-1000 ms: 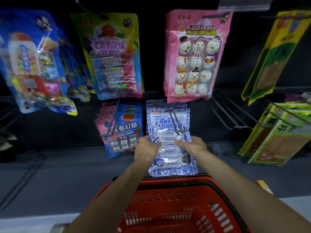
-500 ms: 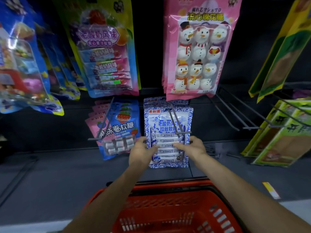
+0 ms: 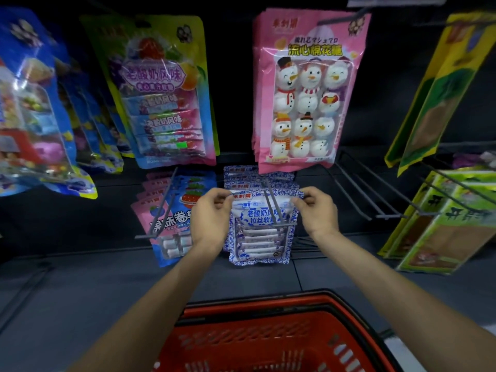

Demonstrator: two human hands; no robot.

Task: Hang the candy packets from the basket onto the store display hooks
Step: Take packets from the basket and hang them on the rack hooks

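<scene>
Plastic film makes up the blue-and-white candy packet point(image 3: 256, 238), so it should be light, limp and a little slick, with loose sweets weighing down its lower half. The flat header strip along the top is probably the stiffest part and the best place to take hold. That is where it is held: the left hand point(image 3: 212, 214) pinches the top left corner and the right hand point(image 3: 318, 210) pinches the top right, thumbs and fingertips closed on the film. The packet hangs between them at the double-prong display hook point(image 3: 271, 208), in front of a stack of matching packets. The two prongs cross its face, but whether they pass through its hanger hole cannot be told.

Just above, the pink snowman packets point(image 3: 308, 89) hang low over the stack and leave little room to lift. Touching the left wrist is a strawberry packet point(image 3: 167, 221) on its own hook. To the right stand bare hooks point(image 3: 362, 191), and further right green packets point(image 3: 453, 226). The red basket point(image 3: 268, 311) sits near, below the forearms.
</scene>
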